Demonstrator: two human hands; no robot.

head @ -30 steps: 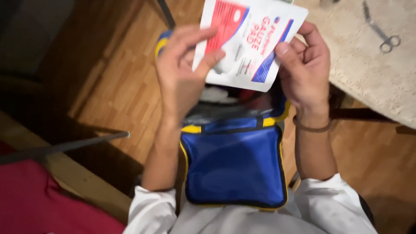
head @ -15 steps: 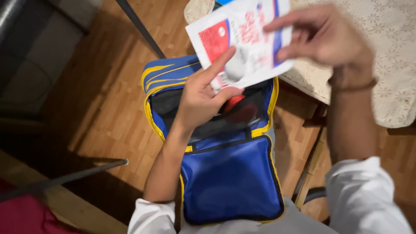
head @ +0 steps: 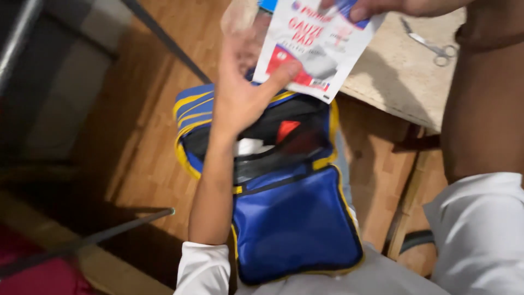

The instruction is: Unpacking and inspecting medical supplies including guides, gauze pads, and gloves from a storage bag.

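At the far left a dark metal bar (head: 93, 237) slants over the wooden floor (head: 147, 158), with a patch of red cloth (head: 38, 278) in the bottom corner. Moving right, the left hand (head: 240, 93) rises from a white sleeve (head: 204, 267), its fingers spread and loose; only the thumb presses against the lower edge of a flat packet (head: 316, 41), so this hand steadies the packet more than it grips it. Beneath that arm a blue bag with yellow piping (head: 297, 224) rests on the person's lap, its top flap thrown back so the dark inside lies open to view, where something white (head: 248, 146) and something red (head: 286, 128) show; what they are I cannot tell. The packet is held up above the open bag, tilted, face toward the camera, seemingly so that its front can be read: it is a white rectangle with a red block and a barcode near the bottom, blue stripes near the top and red lettering between. The right hand (head: 382, 6) pinches its top edge at the upper border of the view, where most of that hand is cut off. Behind, a counter (head: 398, 76) with a pale speckled cover carries a pair of scissors (head: 434, 46), lying flat and well apart from the packet.
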